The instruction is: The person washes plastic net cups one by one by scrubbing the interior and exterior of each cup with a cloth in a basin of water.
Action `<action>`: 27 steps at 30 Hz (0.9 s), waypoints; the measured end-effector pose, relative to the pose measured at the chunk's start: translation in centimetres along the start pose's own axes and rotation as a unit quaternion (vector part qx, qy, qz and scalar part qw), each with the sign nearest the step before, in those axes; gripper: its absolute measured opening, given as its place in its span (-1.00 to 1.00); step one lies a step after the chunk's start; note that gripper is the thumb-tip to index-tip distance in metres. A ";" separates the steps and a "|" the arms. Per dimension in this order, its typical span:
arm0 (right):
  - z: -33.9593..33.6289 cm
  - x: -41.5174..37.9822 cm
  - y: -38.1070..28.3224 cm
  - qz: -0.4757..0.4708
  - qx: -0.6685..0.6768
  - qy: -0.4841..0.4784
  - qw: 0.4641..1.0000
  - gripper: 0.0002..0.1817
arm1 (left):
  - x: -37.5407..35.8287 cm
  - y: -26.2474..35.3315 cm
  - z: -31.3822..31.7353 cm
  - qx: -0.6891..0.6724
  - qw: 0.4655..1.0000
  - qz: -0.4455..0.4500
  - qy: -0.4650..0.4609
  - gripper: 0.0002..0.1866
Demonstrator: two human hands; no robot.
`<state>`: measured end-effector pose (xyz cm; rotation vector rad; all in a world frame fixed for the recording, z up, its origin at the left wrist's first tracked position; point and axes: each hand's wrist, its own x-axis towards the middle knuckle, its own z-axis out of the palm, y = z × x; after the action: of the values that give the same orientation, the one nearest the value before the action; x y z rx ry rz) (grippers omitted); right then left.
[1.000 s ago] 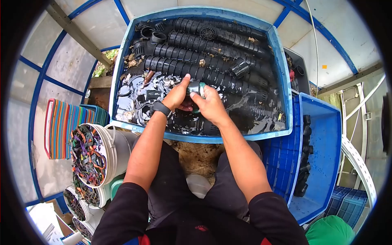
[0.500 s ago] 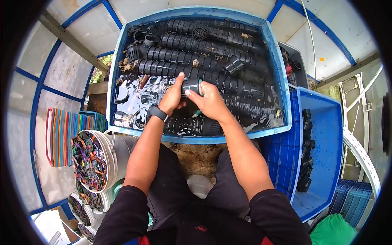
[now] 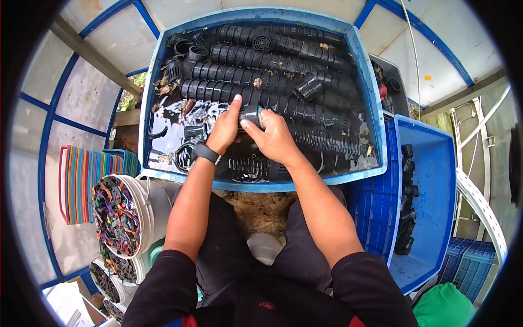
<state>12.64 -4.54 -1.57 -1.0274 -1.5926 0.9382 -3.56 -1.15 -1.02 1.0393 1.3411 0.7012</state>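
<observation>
Between my two hands is a small black plastic pot [image 3: 249,115], held over the water in the light-blue tub [image 3: 261,187]. My left hand [image 3: 224,129], with a dark watch on its wrist, is wrapped round the pot's left side, thumb pointing up. My right hand [image 3: 273,135] grips the other end, its thumb on the pot. A bit of teal shows at the right fingers; what it is I cannot make out. Long stacks of nested black pots [image 3: 234,92] lie in the water beyond. A loose black pot [image 3: 308,87] rests on them.
On the right, a blue crate [image 3: 430,191] holds a row of black pots [image 3: 406,201]. White buckets [image 3: 146,215] full of tangled coloured bits stand at the left, beside a stack of coloured trays [image 3: 90,182]. A green bag [image 3: 444,306] lies at the lower right.
Both hands have shifted slightly left with the pot. The teal piece that showed below the right hand is out of sight there. Ripples on the water differ.
</observation>
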 end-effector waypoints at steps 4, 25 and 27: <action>-0.8 1.6 -1.3 0.163 0.344 0.053 0.923 -0.76 | -2.2 1.0 1.3 0.015 0.911 0.409 0.058 -0.46; -3.0 1.6 1.5 0.282 0.414 0.124 0.857 -0.47 | -2.2 1.1 2.5 0.023 0.947 0.318 0.029 -0.39; -2.9 1.3 -0.1 0.251 0.439 0.090 0.858 -0.49 | -1.8 0.8 2.6 -0.016 0.949 0.312 0.051 -0.42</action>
<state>15.26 -3.07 -0.40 -0.8140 -0.5693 1.6550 -1.15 -2.93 0.33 1.4339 1.0750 1.2542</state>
